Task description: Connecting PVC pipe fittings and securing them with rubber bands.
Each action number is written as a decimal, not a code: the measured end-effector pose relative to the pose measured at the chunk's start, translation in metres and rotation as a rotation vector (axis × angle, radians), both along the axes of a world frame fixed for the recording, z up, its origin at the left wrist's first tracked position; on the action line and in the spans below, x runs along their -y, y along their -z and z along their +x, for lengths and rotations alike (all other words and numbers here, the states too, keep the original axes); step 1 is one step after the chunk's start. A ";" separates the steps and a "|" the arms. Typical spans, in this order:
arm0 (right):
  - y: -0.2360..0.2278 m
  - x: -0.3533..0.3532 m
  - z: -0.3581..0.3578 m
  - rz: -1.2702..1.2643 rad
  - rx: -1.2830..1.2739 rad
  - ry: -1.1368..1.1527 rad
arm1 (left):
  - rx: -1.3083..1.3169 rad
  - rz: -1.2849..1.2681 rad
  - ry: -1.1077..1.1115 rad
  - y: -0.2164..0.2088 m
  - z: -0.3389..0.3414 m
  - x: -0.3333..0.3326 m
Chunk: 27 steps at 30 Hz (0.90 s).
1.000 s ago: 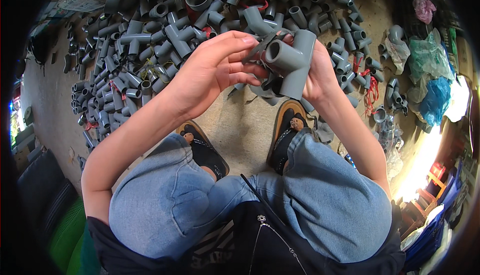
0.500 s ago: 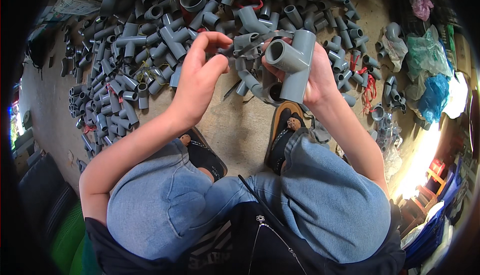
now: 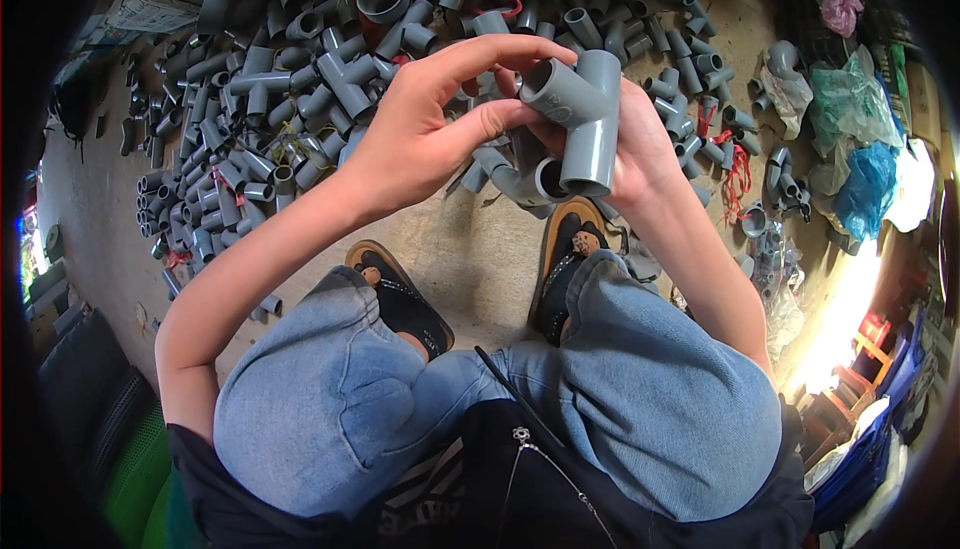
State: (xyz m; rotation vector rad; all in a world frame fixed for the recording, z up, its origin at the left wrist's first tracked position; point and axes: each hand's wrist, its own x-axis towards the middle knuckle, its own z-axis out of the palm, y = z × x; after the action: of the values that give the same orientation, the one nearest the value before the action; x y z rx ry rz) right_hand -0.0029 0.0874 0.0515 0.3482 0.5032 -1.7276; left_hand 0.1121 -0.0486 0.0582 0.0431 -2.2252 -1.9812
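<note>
One grey pipe tee (image 3: 595,114) is held between your two hands, in the air on the far side of your knees, toward the right of centre. Your left hand (image 3: 420,139) grasps the side branch, thumb on its near side and forefinger reaching across the far side. Your right hand (image 3: 645,139) is cupped behind and to the right of the body; most of its fingers are hidden, so firmness of grip cannot be verified.

Risks noted. The tee's surface shines and looks smooth: should your left fingertips slacken while the right palm only supports, it could roll or slip. A drop would probably strike the right sandal (image 3: 562,284), which leaves your toes exposed, or the bare floor (image 3: 470,259) between your feet. A grey elbow (image 3: 545,179) shows just to the near left of the tee; whether it hangs or rests cannot be determined, so a knock against it is possible. The heap of fittings (image 3: 260,139) to the far left is loose and similar in colour; a piece falling there could be hard to pick out. Red string (image 3: 737,174) lies to the right, a snag hazard if your right arm swings wide.
</note>
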 end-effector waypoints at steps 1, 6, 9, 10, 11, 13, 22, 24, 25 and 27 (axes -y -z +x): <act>-0.001 0.001 0.001 -0.001 0.000 -0.001 | 0.013 0.049 0.002 -0.001 0.000 0.000; -0.005 0.004 0.005 0.086 -0.081 0.019 | 0.048 0.032 0.022 -0.003 0.003 0.007; 0.007 -0.004 0.001 0.028 -0.274 0.010 | -0.049 0.285 0.084 0.002 0.002 0.021; -0.007 0.004 0.018 0.342 -0.681 0.071 | -0.030 0.330 0.022 0.000 0.004 0.019; 0.004 -0.001 0.018 0.208 -1.185 -0.021 | -0.028 0.326 0.023 -0.003 0.007 0.018; -0.004 -0.006 0.022 0.169 -1.662 -0.166 | 0.287 0.094 -0.006 -0.011 0.013 0.016; 0.001 -0.012 0.014 0.096 -2.110 -0.265 | 0.142 -0.155 -0.184 0.001 0.016 0.003; 0.004 -0.011 0.014 0.111 -2.132 -0.248 | 0.212 -0.140 -0.180 -0.003 0.015 0.004; 0.005 -0.011 0.014 0.111 -2.133 -0.241 | 0.210 -0.145 -0.179 -0.002 0.015 0.003; 0.007 -0.012 0.012 0.124 -2.205 -0.243 | 0.150 -0.021 -0.195 0.008 0.012 -0.002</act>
State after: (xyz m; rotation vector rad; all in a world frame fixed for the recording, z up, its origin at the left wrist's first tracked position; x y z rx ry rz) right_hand 0.0090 0.0993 0.0450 -1.6996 1.9920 -1.1410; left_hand 0.1243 -0.0467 0.0506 0.4036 -2.2320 -1.9066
